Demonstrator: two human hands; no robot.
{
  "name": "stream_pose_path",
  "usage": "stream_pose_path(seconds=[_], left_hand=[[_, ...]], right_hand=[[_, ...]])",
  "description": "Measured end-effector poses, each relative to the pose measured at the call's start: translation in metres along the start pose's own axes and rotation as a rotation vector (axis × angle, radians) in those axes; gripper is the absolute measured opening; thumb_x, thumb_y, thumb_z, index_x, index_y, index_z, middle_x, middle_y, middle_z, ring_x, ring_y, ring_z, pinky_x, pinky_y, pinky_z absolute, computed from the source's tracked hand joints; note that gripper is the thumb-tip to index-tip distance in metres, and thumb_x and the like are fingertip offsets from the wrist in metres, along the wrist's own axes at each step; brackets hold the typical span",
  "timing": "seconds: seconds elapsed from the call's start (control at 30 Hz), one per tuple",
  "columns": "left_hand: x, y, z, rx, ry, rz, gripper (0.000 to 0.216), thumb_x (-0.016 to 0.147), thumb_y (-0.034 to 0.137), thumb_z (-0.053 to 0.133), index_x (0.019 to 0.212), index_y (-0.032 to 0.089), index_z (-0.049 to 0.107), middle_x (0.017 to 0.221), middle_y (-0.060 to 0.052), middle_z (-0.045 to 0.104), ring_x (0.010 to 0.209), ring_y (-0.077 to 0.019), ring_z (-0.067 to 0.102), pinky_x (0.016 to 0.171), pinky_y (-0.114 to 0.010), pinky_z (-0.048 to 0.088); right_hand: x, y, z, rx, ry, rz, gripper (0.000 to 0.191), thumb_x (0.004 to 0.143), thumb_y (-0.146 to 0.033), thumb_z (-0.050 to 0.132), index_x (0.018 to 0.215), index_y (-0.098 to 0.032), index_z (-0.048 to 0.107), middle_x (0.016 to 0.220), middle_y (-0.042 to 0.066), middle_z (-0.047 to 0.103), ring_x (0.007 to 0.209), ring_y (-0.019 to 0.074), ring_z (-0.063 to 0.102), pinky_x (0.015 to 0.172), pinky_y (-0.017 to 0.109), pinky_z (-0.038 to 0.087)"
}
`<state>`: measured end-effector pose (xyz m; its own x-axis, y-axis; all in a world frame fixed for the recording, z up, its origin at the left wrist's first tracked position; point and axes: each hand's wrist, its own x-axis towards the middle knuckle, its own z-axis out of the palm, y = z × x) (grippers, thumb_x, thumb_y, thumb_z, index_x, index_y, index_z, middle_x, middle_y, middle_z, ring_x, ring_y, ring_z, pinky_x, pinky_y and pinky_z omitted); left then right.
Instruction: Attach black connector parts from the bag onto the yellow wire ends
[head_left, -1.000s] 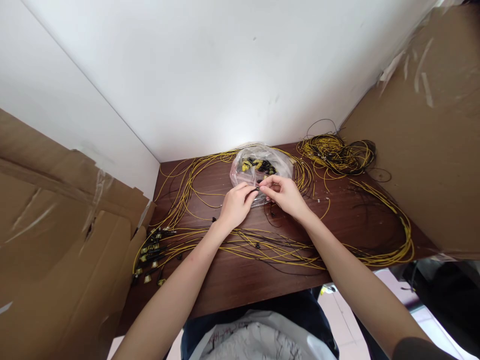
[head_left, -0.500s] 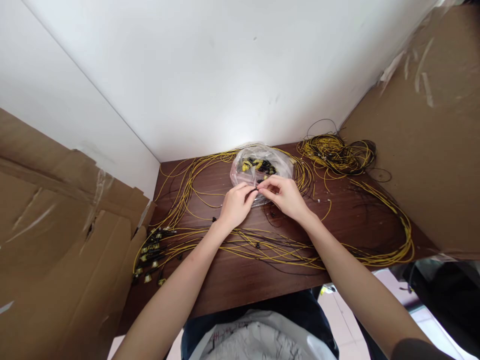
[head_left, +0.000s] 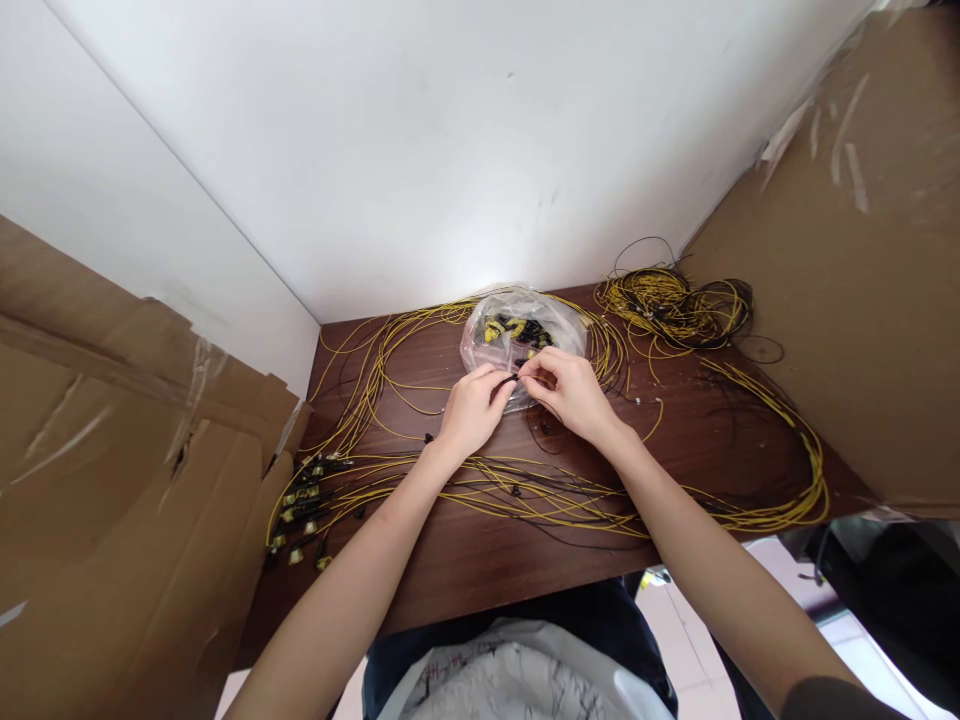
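Observation:
My left hand [head_left: 471, 408] and my right hand [head_left: 571, 392] meet over the middle of a dark wooden table [head_left: 465, 570]. Both pinch a small black connector [head_left: 513, 379] on the end of a thin wire between their fingertips. Just behind the hands lies a clear plastic bag [head_left: 521, 330] holding yellow and black small parts. Long yellow wires [head_left: 525, 495] loop across the table under my wrists.
A tangled coil of yellow and black wire [head_left: 675, 308] sits at the back right. A bunch of connector ends [head_left: 304, 500] lies at the left edge. Cardboard sheets stand at the left [head_left: 127, 470] and right [head_left: 862, 260]. A white wall is behind.
Almost nothing moves; my right hand's fingers shift slightly on the small connector, and both hands stay in place.

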<state>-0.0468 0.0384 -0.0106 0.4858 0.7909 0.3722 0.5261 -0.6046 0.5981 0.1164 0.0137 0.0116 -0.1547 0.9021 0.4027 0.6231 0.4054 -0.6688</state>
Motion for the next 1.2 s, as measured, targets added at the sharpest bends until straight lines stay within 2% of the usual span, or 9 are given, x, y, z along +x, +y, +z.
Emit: stream_pose_path(seconds=[0.63,0.77,1.2], left_hand=[[-0.0007,-0.0025,0.0038,0.012,0.026,0.002,0.023,0.089,0.024,0.049,0.1,0.015,0.067,0.089,-0.006,0.067,0.078,-0.0161,0.06,0.074,-0.027,0.046],[-0.0003,-0.0023,0.004,0.012,0.027,0.0,0.023,0.089,0.024,0.049,0.1,0.016,0.067,0.088,-0.006,0.066,0.077,-0.0159,0.06,0.072,-0.026,0.046],[-0.0013,-0.0035,0.0036,-0.03,0.024,0.036,0.023,0.089,0.024,0.049,0.101,0.015,0.067,0.092,-0.006,0.066,0.079,-0.0154,0.06,0.072,-0.026,0.046]], right_hand=[[-0.0027,0.0024,0.0037,-0.059,0.003,-0.037,0.011,0.081,-0.014,0.051,0.078,-0.019,0.06,0.08,0.004,0.059,0.07,0.0159,0.055,0.066,0.028,0.042],[-0.0021,0.0008,0.0033,-0.024,0.002,-0.042,0.011,0.08,-0.013,0.051,0.076,-0.019,0.059,0.075,0.003,0.059,0.07,0.016,0.055,0.067,0.028,0.042],[-0.0016,0.0003,0.0,0.106,-0.031,0.057,0.01,0.074,-0.013,0.057,0.081,-0.018,0.053,0.071,0.0,0.059,0.062,0.0123,0.055,0.06,0.025,0.043]])
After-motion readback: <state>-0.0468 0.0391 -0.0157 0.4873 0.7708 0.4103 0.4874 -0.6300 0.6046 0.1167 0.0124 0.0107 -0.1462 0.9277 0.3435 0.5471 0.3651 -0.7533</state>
